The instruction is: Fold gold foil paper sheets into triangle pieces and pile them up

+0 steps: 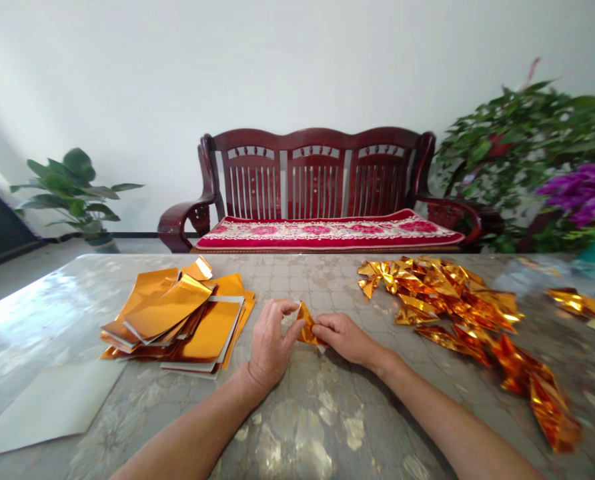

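A small piece of gold foil paper (306,327), partly folded to a point at the top, is held between my two hands just above the table. My left hand (273,340) grips its left side between thumb and fingers. On the other side, my right hand (341,337) pinches the lower right edge with thumb and curled fingers. Left of my hands lies a loose stack of flat gold foil sheets (177,313) with pale backs. To the right spreads a heap of folded, shiny gold foil pieces (447,293), some trailing toward the near right.
A patterned covering lies over the table (297,413). One pale sheet (52,403) rests at the near left. Clear plastic (532,273) lies at the far right. Behind the table stand a dark red wooden bench (317,173) and potted plants (77,190) on either side.
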Available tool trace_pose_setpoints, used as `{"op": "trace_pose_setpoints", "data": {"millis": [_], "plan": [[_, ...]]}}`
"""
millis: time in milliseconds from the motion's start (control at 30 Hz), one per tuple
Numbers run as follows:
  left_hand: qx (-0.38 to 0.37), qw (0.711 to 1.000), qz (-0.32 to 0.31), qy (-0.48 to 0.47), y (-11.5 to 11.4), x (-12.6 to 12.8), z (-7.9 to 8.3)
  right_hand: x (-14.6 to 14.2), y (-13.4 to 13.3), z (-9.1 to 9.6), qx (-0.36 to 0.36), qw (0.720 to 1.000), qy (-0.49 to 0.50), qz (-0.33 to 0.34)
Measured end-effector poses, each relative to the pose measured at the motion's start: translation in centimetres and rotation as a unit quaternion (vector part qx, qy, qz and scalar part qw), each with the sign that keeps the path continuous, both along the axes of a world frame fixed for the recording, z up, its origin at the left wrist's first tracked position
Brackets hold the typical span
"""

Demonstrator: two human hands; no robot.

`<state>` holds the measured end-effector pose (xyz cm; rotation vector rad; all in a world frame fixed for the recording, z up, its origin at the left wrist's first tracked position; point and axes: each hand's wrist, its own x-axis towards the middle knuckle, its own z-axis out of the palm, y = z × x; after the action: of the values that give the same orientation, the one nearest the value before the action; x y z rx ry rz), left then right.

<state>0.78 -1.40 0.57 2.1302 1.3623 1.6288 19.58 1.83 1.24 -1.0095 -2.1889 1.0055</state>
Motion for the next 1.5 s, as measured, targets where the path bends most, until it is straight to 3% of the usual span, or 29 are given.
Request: {"op": "trace_pose_setpoints", "data": {"millis": [67,133,267,633,833,933,1067,1200,1300,1500], "plan": [[-0.071,0.993,0.007,-0.092,0.7,0.0,-0.4,0.1,0.0,0.0,0.005,1.0,-0.005,0.001],[-0.156,0.974,-0.041,-0.16,1.2,0.1,-0.6,0.1,-0.1,0.1,0.007,1.0,-0.012,0.002],[-0.261,0.941,-0.116,-0.182,1.6,0.4,-0.7,0.0,-0.2,0.3,0.014,1.0,-0.024,0.007],[-0.226,0.964,-0.034,-0.132,1.5,0.2,-0.6,0.0,-0.2,-0.1,0.041,0.998,-0.034,-0.028],[-0.242,0.959,-0.056,-0.133,1.4,0.2,-0.2,0.3,0.1,-0.3,0.051,0.997,-0.037,-0.048],[-0.266,0.944,-0.074,-0.181,1.3,-0.1,0.1,0.4,0.2,-0.2,0.05,0.997,-0.034,-0.052],[-0.329,0.887,-0.137,-0.295,1.8,-0.3,-0.4,0.4,0.2,-0.2,0.042,0.997,-0.029,-0.055],[-0.379,0.849,-0.186,-0.317,2.4,-0.5,-0.8,0.5,0.3,-0.3,0.03,0.998,-0.023,-0.051],[-0.386,0.841,-0.231,-0.301,2.3,-0.6,-0.6,0.6,0.3,-0.2,0.006,0.999,-0.017,-0.046],[-0.375,0.852,-0.252,-0.264,1.6,-0.6,0.4,0.7,0.1,0.2,-0.021,0.999,-0.01,-0.04]]}}
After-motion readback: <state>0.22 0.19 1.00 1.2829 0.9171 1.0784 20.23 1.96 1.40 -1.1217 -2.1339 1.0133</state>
